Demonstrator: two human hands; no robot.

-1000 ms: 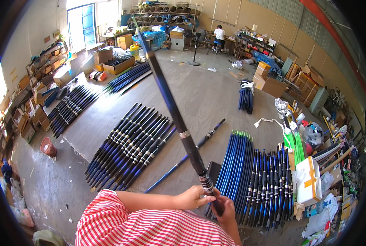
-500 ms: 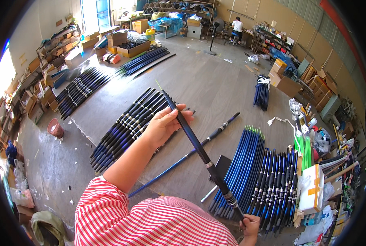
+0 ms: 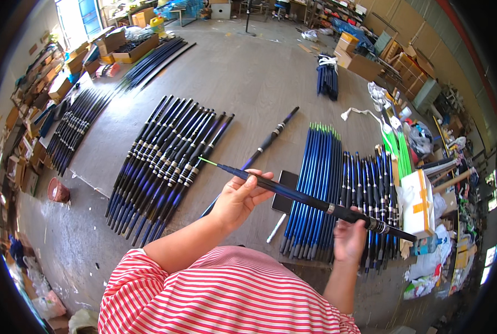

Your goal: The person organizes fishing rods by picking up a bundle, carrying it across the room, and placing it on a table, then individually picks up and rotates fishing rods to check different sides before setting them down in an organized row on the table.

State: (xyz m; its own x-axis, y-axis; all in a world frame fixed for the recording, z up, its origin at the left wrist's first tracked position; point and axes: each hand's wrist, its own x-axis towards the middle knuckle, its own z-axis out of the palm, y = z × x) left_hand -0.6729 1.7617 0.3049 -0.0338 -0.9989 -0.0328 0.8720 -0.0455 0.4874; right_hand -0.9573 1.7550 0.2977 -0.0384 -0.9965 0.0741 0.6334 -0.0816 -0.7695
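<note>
A dark blue and black telescopic fishing rod (image 3: 298,196) slants across in front of me, its thin green tip to the left and its black butt lower at the right. My left hand (image 3: 240,199) is closed around the thinner part behind the tip. My right hand (image 3: 350,236) grips the black handle beside its silver rings, fingers partly behind it. Under the rod lie a row of blue rod sections (image 3: 313,183) with green tips and a row of black-handled rods (image 3: 377,183). A dark flat tablet-like object (image 3: 285,189) is partly covered by the rod.
Many black-handled rods (image 3: 165,150) lie side by side at left; a single rod (image 3: 271,139) lies beyond my hands. A tied dark bundle (image 3: 327,80), a white box with orange tape (image 3: 416,203) and green rods (image 3: 402,156) are at right. A reddish bucket (image 3: 58,190) stands left.
The rod has swung from steep to flatter, its butt moving up and right. My right hand has shifted from the butt up to the handle near the rings. The view has tilted downward.
</note>
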